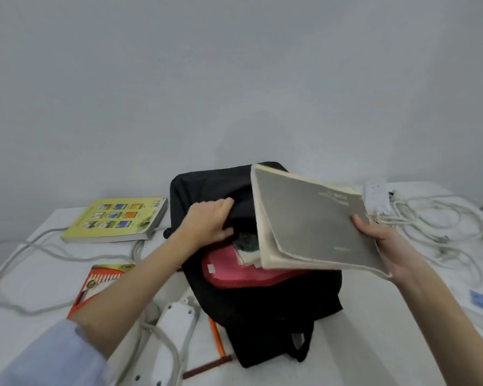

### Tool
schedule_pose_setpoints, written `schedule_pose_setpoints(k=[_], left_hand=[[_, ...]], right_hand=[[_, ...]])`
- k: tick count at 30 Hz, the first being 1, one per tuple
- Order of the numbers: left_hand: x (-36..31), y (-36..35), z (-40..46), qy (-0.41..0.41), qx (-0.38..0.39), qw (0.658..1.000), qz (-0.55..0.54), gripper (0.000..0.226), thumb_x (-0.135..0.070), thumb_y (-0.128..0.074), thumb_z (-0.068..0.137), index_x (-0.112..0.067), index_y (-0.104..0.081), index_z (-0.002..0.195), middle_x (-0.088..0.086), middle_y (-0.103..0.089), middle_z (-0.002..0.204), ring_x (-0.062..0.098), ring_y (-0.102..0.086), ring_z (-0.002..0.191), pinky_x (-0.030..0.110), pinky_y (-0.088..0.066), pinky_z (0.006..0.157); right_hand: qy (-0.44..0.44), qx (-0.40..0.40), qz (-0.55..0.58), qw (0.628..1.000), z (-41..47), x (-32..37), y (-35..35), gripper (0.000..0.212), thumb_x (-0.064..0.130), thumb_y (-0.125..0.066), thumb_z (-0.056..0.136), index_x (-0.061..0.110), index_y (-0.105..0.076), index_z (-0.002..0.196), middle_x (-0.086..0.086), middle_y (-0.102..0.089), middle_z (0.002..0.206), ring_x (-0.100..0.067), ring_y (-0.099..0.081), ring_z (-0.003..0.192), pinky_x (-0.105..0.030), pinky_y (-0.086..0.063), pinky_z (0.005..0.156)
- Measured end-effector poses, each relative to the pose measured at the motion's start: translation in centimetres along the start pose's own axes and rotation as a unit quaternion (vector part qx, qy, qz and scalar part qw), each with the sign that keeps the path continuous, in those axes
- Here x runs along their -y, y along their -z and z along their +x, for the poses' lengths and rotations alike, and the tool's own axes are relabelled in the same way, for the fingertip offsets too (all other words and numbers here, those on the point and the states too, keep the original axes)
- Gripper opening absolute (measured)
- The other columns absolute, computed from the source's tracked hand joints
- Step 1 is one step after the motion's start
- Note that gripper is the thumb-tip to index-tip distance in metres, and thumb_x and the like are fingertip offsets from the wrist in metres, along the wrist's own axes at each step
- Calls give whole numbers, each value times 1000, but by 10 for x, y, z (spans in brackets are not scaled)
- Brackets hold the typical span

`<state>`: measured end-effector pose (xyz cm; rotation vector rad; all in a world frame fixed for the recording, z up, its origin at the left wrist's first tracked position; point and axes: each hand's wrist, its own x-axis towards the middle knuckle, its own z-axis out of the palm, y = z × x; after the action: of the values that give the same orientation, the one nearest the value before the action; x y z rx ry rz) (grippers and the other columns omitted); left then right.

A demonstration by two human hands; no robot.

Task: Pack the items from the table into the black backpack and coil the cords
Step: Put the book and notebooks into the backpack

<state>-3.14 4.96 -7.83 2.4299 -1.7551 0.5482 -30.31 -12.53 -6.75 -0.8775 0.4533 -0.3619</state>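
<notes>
White power strip [173, 327] lies nearest on the counter [374, 344], left of the black backpack [262, 310]. Left hand [207, 221] clamps the backpack's open rim, exposing pink lining. Right hand [385, 240] grips a bent grey book [313, 221] over the opening.

Plain grey-white wall [234, 79] fills view from 9 through 12 to 3 o'clock. White table [374, 344] below. Light soft, even.
</notes>
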Motion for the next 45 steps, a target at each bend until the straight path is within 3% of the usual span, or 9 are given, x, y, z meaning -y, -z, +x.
schedule_pose_setpoints(k=[11,15,20,25,30,34,37,40,45], left_hand=[[5,13,18,-45,-210,975,-54,39,-37,-43,68,-8,-64,84,-1,-65,61,24,-62,48,29,-45,37],[-8,16,20,-98,-255,961,-46,29,-34,-46,68,-16,-53,89,-1,-63,59,21,-62,49,25,-41,34],[-24,20,15,-158,-301,940,-26,28,-33,-49,68,-17,-46,91,-2,-60,59,18,-58,48,24,-38,33],[-6,8,11,-67,-235,966,-83,34,-35,-49,67,-21,-52,97,-5,-66,72,19,-65,61,28,-45,40],[26,0,1,87,14,956,-281,91,-48,-76,57,-21,-39,137,-5,-46,132,12,-49,113,37,-42,99],[38,21,-3,158,180,868,-435,68,-58,-68,74,-26,-50,131,-6,-53,125,8,-50,113,23,-39,96],[58,22,-4,285,5,726,-625,31,-42,-52,93,-15,-66,100,4,-70,103,13,-67,72,17,-45,58],[94,-7,-30,428,-115,810,-385,36,-42,-60,88,-10,-59,105,8,-62,112,24,-61,96,26,-45,70],[138,-54,-79,425,149,888,-89,98,-74,-62,66,-16,-32,139,7,-30,148,32,-27,135,50,-30,104]], right_hand=[[-63,-232,9,971,11,-55,-4,14,8,-50,94,0,-59,101,-12,-71,68,-22,-68,55,-28,-54,42],[75,-376,56,922,50,-89,-43,35,6,-47,96,2,-47,130,-16,-58,122,-32,-59,102,-33,-51,76],[95,-378,108,914,99,-88,-112,41,9,-32,101,6,-28,142,-9,-48,129,-28,-52,107,-32,-42,85],[-16,-268,-19,963,113,-77,-88,38,3,-39,95,-1,-36,133,-19,-52,124,-38,-57,104,-42,-50,73],[10,-253,-147,956,57,-62,-43,24,6,-38,97,-6,-48,116,-18,-62,89,-30,-62,62,-30,-52,46],[319,-354,-245,845,36,-43,-51,36,29,-44,97,15,-44,130,-2,-55,115,-20,-57,96,-30,-49,77],[395,-229,-510,729,49,-49,-74,57,58,-43,84,28,-49,132,5,-42,139,-15,-37,130,-39,-31,107],[320,-177,-718,592,85,-82,-76,61,65,-32,81,30,-59,123,1,-46,142,-23,-42,132,-50,-33,102],[338,-214,-742,538,114,-102,-68,48,57,-37,83,24,-64,104,1,-61,120,-26,-63,99,-39,-48,69]])
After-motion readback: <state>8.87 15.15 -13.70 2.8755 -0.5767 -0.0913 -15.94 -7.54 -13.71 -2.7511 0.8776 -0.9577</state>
